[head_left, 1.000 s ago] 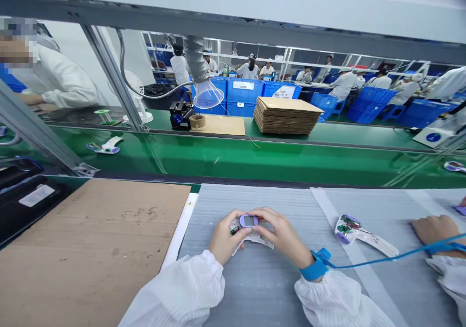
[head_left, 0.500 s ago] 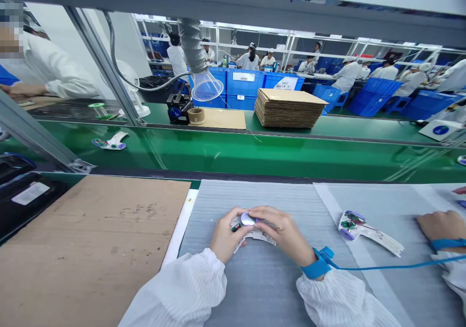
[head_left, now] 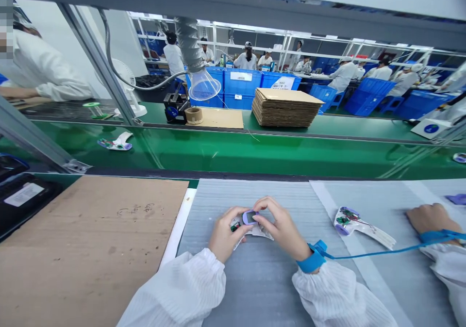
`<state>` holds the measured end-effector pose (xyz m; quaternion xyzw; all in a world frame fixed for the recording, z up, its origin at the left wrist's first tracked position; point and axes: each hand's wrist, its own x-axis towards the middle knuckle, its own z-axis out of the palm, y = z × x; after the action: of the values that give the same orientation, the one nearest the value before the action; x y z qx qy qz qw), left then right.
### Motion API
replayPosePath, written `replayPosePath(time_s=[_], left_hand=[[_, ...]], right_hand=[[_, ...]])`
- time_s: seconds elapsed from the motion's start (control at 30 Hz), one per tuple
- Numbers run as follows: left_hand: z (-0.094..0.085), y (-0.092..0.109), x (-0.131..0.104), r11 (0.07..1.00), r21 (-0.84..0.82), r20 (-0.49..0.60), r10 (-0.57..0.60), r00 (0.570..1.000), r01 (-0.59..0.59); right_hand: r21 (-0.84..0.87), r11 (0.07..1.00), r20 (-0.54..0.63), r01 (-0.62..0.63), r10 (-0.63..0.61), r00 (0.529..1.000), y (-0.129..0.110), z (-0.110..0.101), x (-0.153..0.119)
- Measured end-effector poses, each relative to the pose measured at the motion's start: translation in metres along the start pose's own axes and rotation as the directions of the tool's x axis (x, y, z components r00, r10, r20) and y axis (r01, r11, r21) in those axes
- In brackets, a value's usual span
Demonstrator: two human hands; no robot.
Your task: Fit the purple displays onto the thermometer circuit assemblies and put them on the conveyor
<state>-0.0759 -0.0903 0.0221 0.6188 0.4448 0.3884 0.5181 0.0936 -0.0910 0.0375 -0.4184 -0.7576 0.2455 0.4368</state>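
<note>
My left hand point(head_left: 226, 234) is closed around a white gun-shaped housing point(head_left: 262, 232) with a green circuit board point(head_left: 235, 226) inside, much like half of a handheld thermometer. My right hand point(head_left: 281, 227) pinches a purple-rimmed display cover point(head_left: 249, 217) between thumb and fingers, at the head of the housing. The cover's dark window faces me; whether it is seated or held just above, I cannot tell. Fingers hide part of the housing. A blue strap point(head_left: 313, 260) circles my right wrist. Below both hands lies a grey foam mat point(head_left: 247, 288).
Another open housing point(head_left: 364, 227) lies to the right, near a co-worker's hand point(head_left: 433, 219). Cardboard point(head_left: 91, 249) covers the left bench. Beyond runs a green conveyor point(head_left: 225, 152) carrying a housing point(head_left: 116, 142). Behind it stand stacked cardboard sheets point(head_left: 286, 107) and a tape roll point(head_left: 194, 116).
My right fingers have lifted and bent into a pinch on the cover, whose dark window now shows instead of a bright glare. The housing on the conveyor has shifted slightly right.
</note>
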Motion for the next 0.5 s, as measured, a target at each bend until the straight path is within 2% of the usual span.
replayPosePath(time_s=[0.33,0.5], left_hand=[[-0.001,0.006,-0.003,0.998,0.029,0.017,0.061,0.998,-0.062],[0.001,0.007,-0.004,0.994,0.054,0.019,0.092,0.996,-0.093]], right_hand=[[-0.043,0.998,0.012,0.051,-0.051,0.999,-0.009,0.000,0.003],[-0.138,0.988,0.052,0.071,-0.065,0.997,-0.011,0.001,0.005]])
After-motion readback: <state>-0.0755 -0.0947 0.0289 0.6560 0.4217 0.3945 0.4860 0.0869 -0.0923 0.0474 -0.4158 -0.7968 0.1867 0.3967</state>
